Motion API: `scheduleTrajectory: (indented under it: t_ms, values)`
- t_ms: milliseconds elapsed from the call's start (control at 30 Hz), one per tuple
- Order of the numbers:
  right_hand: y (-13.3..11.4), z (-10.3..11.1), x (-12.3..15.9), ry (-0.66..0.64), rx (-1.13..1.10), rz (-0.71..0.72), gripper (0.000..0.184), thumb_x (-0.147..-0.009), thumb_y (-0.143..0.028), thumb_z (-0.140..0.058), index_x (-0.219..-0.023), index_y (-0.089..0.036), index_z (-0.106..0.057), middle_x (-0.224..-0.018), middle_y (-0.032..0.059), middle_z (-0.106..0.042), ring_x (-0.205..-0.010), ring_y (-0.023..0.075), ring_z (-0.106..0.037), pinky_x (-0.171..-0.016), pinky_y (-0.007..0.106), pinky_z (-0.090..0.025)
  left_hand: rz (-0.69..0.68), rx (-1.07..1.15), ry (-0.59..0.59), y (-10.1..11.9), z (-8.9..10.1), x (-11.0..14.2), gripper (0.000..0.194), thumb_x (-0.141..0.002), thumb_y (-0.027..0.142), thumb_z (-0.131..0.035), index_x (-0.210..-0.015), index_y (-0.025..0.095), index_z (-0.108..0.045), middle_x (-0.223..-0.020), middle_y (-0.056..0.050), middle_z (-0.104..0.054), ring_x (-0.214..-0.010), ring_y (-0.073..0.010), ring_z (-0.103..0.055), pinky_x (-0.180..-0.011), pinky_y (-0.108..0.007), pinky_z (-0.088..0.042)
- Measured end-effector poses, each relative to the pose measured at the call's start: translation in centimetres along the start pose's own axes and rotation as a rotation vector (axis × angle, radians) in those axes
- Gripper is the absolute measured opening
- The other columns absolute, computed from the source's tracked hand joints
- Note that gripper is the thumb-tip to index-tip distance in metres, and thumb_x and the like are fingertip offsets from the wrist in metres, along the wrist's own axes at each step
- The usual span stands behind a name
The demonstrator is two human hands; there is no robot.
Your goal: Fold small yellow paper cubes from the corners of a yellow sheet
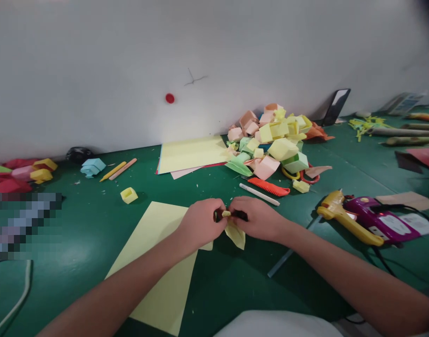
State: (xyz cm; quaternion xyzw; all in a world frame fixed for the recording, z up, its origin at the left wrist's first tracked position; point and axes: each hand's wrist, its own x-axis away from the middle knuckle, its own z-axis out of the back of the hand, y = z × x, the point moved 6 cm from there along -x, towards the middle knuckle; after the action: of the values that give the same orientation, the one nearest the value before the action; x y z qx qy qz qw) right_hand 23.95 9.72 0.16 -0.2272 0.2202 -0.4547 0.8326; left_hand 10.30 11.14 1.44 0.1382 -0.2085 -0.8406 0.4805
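Observation:
Both hands meet over the green table, pinching one small folded piece of yellow paper (236, 235) between them. My left hand (204, 219) is closed on its left side, above the edge of a large yellow sheet (161, 285) lying flat. My right hand (257, 219) grips the right side, with the paper's pointed end hanging down below the fingers. The fingertips partly hide the folds. Left of the hands a small open yellow paper box (129, 195) stands on the table.
A heap of folded paper boxes (280, 133) lies at the back, beside stacked yellow sheets (191, 153). A red cutter (268, 186) and a white pen (259, 194) lie before it. At right sit a yellow glue gun (354, 222) with a clear glue stick, and a purple device (382, 217).

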Motion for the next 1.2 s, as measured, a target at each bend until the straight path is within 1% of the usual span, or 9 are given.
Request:
scheduleTrajectory:
  t_ms: [67, 200, 367, 433, 567, 667, 867, 1100, 1200]
  values:
    - [0.3, -0.1, -0.1, 0.02, -0.013, -0.044, 0.012, -0.08, -0.008, -0.059, -0.081, -0.02, -0.063, -0.084, 0.002, -0.064, -0.077, 0.0166, -0.057, -0.065, 0.026, -0.036, -0.006, 0.007, 0.006, 0.1, 0.0, 0.1, 0.008, -0.085, 0.028, -0.06, -0.079, 0.023, -0.061, -0.079, 0.001, -0.067, -0.07, -0.0168, -0.06, -0.055, -0.026, -0.036]
    - [0.8, -0.3, -0.1, 0.038, -0.057, -0.151, 0.008, -0.081, -0.012, -0.063, -0.08, -0.02, -0.065, -0.079, 0.0008, -0.066, -0.072, 0.0161, -0.058, -0.061, 0.026, -0.036, 0.023, -0.011, -0.013, 0.1, -0.1, 0.2, 0.008, -0.084, 0.032, -0.062, -0.085, 0.024, -0.063, -0.08, 0.0, -0.068, -0.069, -0.0177, -0.061, -0.054, -0.027, -0.035]
    - [1.2, -0.6, 0.0, 0.047, -0.119, -0.183, 0.005, -0.082, -0.017, -0.064, -0.082, -0.021, -0.067, -0.08, -0.0007, -0.069, -0.071, 0.0152, -0.061, -0.06, 0.025, -0.04, 0.076, -0.116, -0.081, 0.1, -0.2, 0.2, 0.021, -0.083, 0.033, -0.06, -0.066, 0.021, -0.057, -0.068, -0.003, -0.064, -0.063, -0.0198, -0.061, -0.05, -0.029, -0.029]
    - [1.1, -0.8, 0.0, 0.047, -0.175, -0.198, 0.007, -0.081, -0.016, -0.064, -0.084, -0.022, -0.067, -0.081, -0.0008, -0.07, -0.071, 0.0154, -0.062, -0.061, 0.026, -0.042, 0.093, -0.12, -0.087, 0.1, -0.3, 0.2, 0.022, -0.084, 0.032, -0.059, -0.065, 0.021, -0.056, -0.067, -0.003, -0.063, -0.062, -0.0205, -0.061, -0.05, -0.029, -0.027]
    - [0.4, -0.8, 0.3, 0.068, -0.316, -0.22, 0.021, -0.078, -0.008, -0.059, -0.092, -0.022, -0.065, -0.086, -0.0002, -0.071, -0.077, 0.0161, -0.066, -0.068, 0.027, -0.049, 0.125, -0.093, -0.08, -0.3, -0.5, 0.1, 0.009, -0.087, 0.029, -0.057, -0.085, 0.023, -0.063, -0.073, -0.003, -0.067, -0.064, -0.0209, -0.063, -0.049, -0.027, -0.03]
    - [-0.1, -0.6, 0.5, 0.099, -0.327, -0.225, 0.025, -0.078, -0.007, -0.058, -0.097, -0.022, -0.065, -0.092, 0.0015, -0.073, -0.082, 0.0175, -0.067, -0.073, 0.03, -0.051, 0.126, -0.055, -0.079, -0.5, -0.5, 0.1, 0.01, -0.088, 0.028, -0.056, -0.096, 0.024, -0.063, -0.08, -0.002, -0.07, -0.067, -0.0205, -0.064, -0.05, -0.025, -0.033]
    - [-0.1, -0.6, 0.6, 0.102, -0.3, -0.239, 0.025, -0.079, -0.008, -0.057, -0.098, -0.022, -0.066, -0.093, 0.0024, -0.072, -0.083, 0.0184, -0.067, -0.073, 0.03, -0.052, 0.12, 0.002, -0.083, -0.5, -0.4, 0.2, 0.008, -0.088, 0.027, -0.056, -0.091, 0.023, -0.062, -0.081, -0.002, -0.07, -0.066, -0.0181, -0.064, -0.05, -0.024, -0.035]
    - [0.6, -1.0, 0.5, 0.138, -0.315, -0.254, 0.016, -0.081, -0.015, -0.061, -0.094, -0.023, -0.062, -0.089, 0.0009, -0.072, -0.081, 0.0185, -0.067, -0.072, 0.031, -0.051, 0.094, -0.051, -0.055, -0.5, -0.3, 0.1, 0.01, -0.087, 0.023, -0.056, -0.086, 0.024, -0.065, -0.077, -0.001, -0.069, -0.067, -0.0185, -0.063, -0.052, -0.026, -0.035]
    - [0.8, -1.2, 0.5, 0.161, -0.317, -0.245, 0.02, -0.08, -0.015, -0.062, -0.098, -0.024, -0.06, -0.09, 0.0004, -0.071, -0.081, 0.0184, -0.067, -0.072, 0.031, -0.05, 0.067, -0.083, -0.035, -0.4, -0.2, -0.1, 0.015, -0.087, 0.024, -0.055, -0.081, 0.023, -0.069, -0.085, -0.002, -0.069, -0.074, -0.0196, -0.064, -0.056, -0.027, -0.038]
